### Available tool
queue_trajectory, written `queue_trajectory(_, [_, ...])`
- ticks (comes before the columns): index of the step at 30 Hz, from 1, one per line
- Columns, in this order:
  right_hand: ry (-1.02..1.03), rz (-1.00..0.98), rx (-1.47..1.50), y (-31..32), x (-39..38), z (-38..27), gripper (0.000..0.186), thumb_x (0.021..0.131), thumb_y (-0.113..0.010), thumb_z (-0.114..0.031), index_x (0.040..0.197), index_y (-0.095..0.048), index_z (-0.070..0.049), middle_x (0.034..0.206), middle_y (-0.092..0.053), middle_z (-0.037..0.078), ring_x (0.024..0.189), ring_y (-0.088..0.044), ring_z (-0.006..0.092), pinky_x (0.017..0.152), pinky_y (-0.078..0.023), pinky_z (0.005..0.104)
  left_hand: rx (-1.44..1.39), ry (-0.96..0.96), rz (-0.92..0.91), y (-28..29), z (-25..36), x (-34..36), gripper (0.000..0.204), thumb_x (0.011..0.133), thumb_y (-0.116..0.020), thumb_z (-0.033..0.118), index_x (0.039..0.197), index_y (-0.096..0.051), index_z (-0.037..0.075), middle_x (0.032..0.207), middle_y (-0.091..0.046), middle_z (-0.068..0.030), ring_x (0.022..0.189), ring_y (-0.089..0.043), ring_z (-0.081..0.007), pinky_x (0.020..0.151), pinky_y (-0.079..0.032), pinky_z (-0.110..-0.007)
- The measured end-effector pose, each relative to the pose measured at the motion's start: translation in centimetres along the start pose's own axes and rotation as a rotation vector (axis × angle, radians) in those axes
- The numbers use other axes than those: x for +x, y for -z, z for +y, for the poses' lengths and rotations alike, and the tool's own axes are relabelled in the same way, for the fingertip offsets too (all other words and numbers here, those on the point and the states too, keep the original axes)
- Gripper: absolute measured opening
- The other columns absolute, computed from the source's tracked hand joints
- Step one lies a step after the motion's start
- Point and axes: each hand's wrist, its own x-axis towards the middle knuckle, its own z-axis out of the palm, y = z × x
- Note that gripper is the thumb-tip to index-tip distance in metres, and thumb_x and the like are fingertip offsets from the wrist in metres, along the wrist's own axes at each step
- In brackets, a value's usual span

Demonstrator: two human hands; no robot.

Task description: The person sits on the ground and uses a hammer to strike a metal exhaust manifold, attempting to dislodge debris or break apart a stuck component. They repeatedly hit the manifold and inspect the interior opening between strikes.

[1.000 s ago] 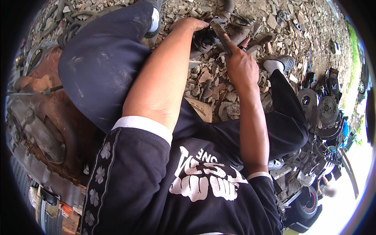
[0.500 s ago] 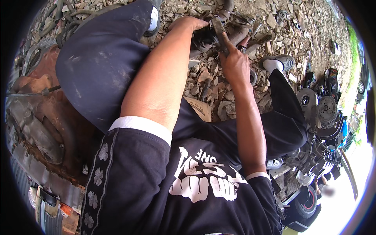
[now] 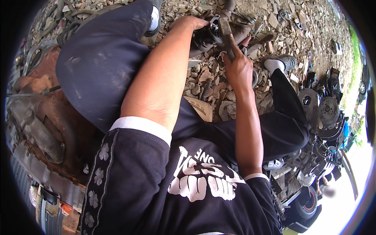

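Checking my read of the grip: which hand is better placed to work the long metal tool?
Right, probably. The right hand already grips the metal tool, while the left hand rests on the dark engine part.

Daylight, outdoor, overall bright. Strongest light at lower right: the pale ground patch (image 3: 348, 203) there is blown out to near white, detail gone. Left side dimmer; the rusty brown metal sheet (image 3: 43, 117) sits in soft shade. Shadows are soft, no hard edges; the gravel-and-rubble ground (image 3: 309, 23) is evenly lit. The black printed T-shirt (image 3: 164, 188) and dark navy trouser leg (image 3: 102, 66) read near-black with little texture. Heavy fisheye: black vignette ring all round, straight lines bend toward the rim, corners lost. Centre is sharp; slight softness and smear near the rim, right edge worst. Mild sheen on the bare forearm (image 3: 160, 86).
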Motion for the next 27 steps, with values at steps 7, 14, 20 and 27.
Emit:
queue_trajectory(7, [-0.053, 0.064, 0.298, -0.5, 0.1, 2.5, 0.059, 0.097, -0.066, -0.025, 0.152, -0.046, -0.021, 0.106, -0.074, 0.018, 0.091, -0.072, 0.0264, 0.079, -0.054, 0.0386, -0.066, -0.022, -0.04, -0.6, -0.4, 1.7, 0.085, 0.081, -0.053, 0.082, 0.139, -0.062, 0.02, 0.132, -0.065, -0.0107, 0.122, -0.062, -0.028, 0.101, -0.046, -0.047])
queue_trajectory(14, [-0.293, -0.095, 0.932, -0.1, -0.7, 4.3, 0.054, 0.103, -0.058, -0.019, 0.154, -0.043, -0.01, 0.118, -0.064, 0.007, 0.094, -0.057, 0.0122, 0.085, -0.047, 0.0272, -0.159, -0.05, -0.09, -1.7, -1.3, 4.6, 0.084, 0.082, -0.053, 0.082, 0.138, -0.063, 0.019, 0.128, -0.068, -0.0118, 0.118, -0.064, -0.0284, 0.098, -0.048, -0.048])
queue_trajectory(20, [-0.245, 0.029, 0.915, -1.1, -1.8, 6.6, 0.057, 0.105, -0.055, -0.022, 0.157, -0.035, -0.009, 0.134, -0.057, 0.014, 0.116, -0.054, 0.0177, 0.097, -0.042, 0.03, -0.04, 0.002, -0.083, 0.0, 0.1, -0.8, 0.071, 0.096, -0.044, 0.068, 0.136, -0.063, 0.014, 0.125, -0.068, -0.0127, 0.107, -0.067, -0.0278, 0.09, -0.05, -0.048])
queue_trajectory(27, [-0.265, -0.041, 0.354, -0.8, -2.2, 3.1, 0.058, 0.103, -0.056, -0.034, 0.155, -0.039, -0.018, 0.123, -0.065, 0.03, 0.115, -0.064, 0.0431, 0.099, -0.049, 0.0463, 0.516, -0.078, 0.276, 0.4, 1.7, -11.7, 0.048, 0.101, -0.048, 0.043, 0.129, -0.068, 0.009, 0.135, -0.064, -0.0173, 0.129, -0.059, -0.0345, 0.105, -0.046, -0.045])
